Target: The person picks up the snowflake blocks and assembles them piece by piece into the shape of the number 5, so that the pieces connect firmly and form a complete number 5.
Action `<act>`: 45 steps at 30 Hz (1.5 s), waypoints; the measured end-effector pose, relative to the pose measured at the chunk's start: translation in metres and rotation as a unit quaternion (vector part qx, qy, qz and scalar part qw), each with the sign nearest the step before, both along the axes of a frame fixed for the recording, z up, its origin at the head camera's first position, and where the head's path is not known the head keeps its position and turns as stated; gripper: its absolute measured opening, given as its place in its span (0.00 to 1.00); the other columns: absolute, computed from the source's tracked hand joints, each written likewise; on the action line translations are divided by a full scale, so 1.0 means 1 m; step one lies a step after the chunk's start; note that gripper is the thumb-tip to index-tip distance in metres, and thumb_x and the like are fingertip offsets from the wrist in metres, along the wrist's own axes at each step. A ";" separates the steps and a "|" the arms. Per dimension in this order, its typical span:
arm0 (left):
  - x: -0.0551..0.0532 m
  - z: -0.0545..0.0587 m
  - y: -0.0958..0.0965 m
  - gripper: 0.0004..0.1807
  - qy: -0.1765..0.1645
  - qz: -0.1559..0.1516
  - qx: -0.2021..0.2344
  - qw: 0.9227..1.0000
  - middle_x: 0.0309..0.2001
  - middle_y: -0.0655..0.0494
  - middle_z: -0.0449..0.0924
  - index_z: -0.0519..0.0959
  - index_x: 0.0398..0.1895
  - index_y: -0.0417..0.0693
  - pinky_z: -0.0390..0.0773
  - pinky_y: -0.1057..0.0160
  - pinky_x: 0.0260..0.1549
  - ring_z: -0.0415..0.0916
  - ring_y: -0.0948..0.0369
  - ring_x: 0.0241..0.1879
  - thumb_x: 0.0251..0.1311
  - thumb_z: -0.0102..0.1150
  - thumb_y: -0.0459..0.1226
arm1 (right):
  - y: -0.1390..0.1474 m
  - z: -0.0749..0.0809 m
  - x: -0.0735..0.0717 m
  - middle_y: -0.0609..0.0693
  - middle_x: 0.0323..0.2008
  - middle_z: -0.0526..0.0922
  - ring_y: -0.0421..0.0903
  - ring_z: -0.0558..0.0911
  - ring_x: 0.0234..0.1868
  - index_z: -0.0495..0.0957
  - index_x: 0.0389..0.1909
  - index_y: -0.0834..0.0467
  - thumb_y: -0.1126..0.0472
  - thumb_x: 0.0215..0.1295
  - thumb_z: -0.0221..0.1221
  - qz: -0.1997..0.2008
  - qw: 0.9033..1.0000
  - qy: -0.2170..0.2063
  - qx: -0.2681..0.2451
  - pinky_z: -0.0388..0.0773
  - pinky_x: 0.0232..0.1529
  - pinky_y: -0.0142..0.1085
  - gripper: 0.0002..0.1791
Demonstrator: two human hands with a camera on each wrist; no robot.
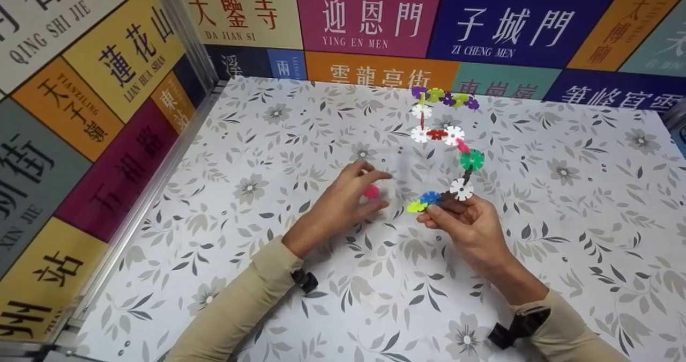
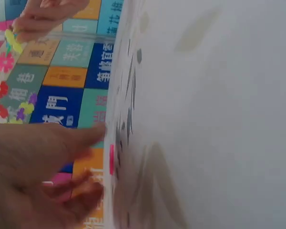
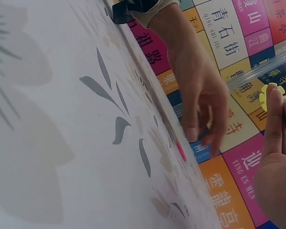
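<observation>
A chain of slotted snowflake discs (image 1: 471,160) in white, red, green, brown, purple and other colours curves above the table. My right hand (image 1: 474,230) pinches its near end, by the blue disc (image 1: 430,197) and the yellow-green disc (image 1: 417,207). Flat on the table lies a single pink disc (image 1: 371,192), seen edge-on in the left wrist view. Around and just above it is my left hand (image 1: 348,196), thumb and fingers spread apart, with nothing held. In the right wrist view a gap shows between the left fingertips and the pink disc (image 3: 181,151).
The tabletop (image 1: 257,233) has a white cover with grey flowers and leaves. Coloured panels with Chinese lettering (image 1: 370,16) stand behind it and along the left side. A metal edge strip (image 1: 134,190) runs along the left. Both wrists wear black straps (image 1: 304,280).
</observation>
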State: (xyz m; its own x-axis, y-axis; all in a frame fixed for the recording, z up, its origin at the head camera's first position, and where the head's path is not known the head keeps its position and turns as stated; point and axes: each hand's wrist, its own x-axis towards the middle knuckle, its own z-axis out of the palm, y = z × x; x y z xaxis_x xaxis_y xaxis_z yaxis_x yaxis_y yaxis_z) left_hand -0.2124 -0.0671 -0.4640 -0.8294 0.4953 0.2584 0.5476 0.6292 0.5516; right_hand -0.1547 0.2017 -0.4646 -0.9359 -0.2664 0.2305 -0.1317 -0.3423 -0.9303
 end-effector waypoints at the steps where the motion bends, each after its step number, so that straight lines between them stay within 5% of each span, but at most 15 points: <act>1: 0.002 0.004 0.003 0.26 0.034 -0.029 0.023 0.999 0.61 0.55 0.78 0.81 0.69 0.55 0.84 0.62 0.58 0.78 0.60 0.59 0.70 0.73 0.45 | 0.000 0.000 0.000 0.61 0.39 0.92 0.52 0.94 0.41 0.80 0.49 0.72 0.79 0.74 0.59 0.003 1.000 0.003 -0.003 0.93 0.45 0.37 0.07; 4: 0.009 0.016 0.010 0.20 0.130 -0.121 0.085 0.980 0.59 0.58 0.83 0.83 0.64 0.53 0.83 0.67 0.61 0.81 0.63 0.59 0.72 0.70 0.44 | 0.002 0.001 -0.001 0.58 0.40 0.93 0.50 0.94 0.41 0.81 0.50 0.70 0.79 0.75 0.58 0.007 1.000 0.013 -0.006 0.93 0.45 0.35 0.08; 7: 0.016 0.024 0.016 0.13 0.221 -0.161 0.093 0.957 0.53 0.59 0.89 0.86 0.56 0.50 0.82 0.70 0.62 0.85 0.64 0.54 0.74 0.67 0.43 | 0.004 0.002 -0.001 0.56 0.39 0.93 0.48 0.94 0.40 0.82 0.49 0.69 0.78 0.76 0.58 -0.001 1.000 0.021 0.003 0.93 0.43 0.35 0.08; 14: 0.029 0.025 0.030 0.09 0.421 -0.095 0.007 0.902 0.45 0.61 0.94 0.90 0.51 0.50 0.90 0.67 0.49 0.91 0.62 0.44 0.77 0.63 0.39 | 0.005 0.004 0.000 0.61 0.40 0.92 0.50 0.94 0.39 0.80 0.50 0.75 0.78 0.75 0.59 -0.024 0.997 0.059 0.037 0.93 0.38 0.36 0.07; 20: 0.036 0.024 0.037 0.07 0.488 -0.049 -0.020 0.871 0.40 0.60 0.95 0.89 0.45 0.48 0.89 0.69 0.34 0.91 0.64 0.35 0.76 0.65 0.40 | 0.004 0.005 0.001 0.63 0.42 0.93 0.54 0.94 0.41 0.82 0.50 0.78 0.76 0.76 0.59 -0.031 0.993 0.078 0.079 0.94 0.41 0.43 0.09; 24: 0.037 0.023 0.036 0.06 0.500 -0.056 -0.023 0.864 0.37 0.60 0.94 0.88 0.44 0.47 0.87 0.70 0.30 0.89 0.65 0.31 0.76 0.67 0.39 | 0.002 0.006 0.003 0.65 0.41 0.92 0.55 0.94 0.40 0.83 0.50 0.79 0.76 0.77 0.59 -0.021 0.993 0.083 0.080 0.93 0.45 0.44 0.10; 32: 0.030 0.021 0.032 0.04 0.488 -0.112 0.002 0.866 0.32 0.60 0.88 0.87 0.43 0.45 0.87 0.70 0.36 0.84 0.64 0.30 0.76 0.65 0.34 | 0.000 0.007 0.006 0.72 0.47 0.90 0.59 0.94 0.48 0.78 0.52 0.85 0.82 0.76 0.54 0.013 0.994 0.108 0.019 0.92 0.50 0.45 0.11; 45: 0.031 0.022 0.031 0.09 0.506 -0.114 0.050 0.854 0.36 0.57 0.91 0.88 0.50 0.40 0.87 0.69 0.38 0.84 0.64 0.30 0.70 0.71 0.33 | -0.012 0.010 0.018 0.72 0.46 0.90 0.59 0.94 0.46 0.77 0.53 0.85 0.82 0.75 0.55 -0.060 0.992 0.115 -0.009 0.91 0.50 0.47 0.11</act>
State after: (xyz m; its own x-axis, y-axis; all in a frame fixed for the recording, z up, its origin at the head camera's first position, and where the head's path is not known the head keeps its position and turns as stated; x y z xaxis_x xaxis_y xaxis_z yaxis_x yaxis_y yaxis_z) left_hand -0.1809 -0.0364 -0.4415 -0.0414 0.5485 0.8352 0.8773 0.4199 -0.2323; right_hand -0.1368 0.1897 -0.4551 -0.8826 -0.1510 0.4453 -0.3803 -0.3275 -0.8649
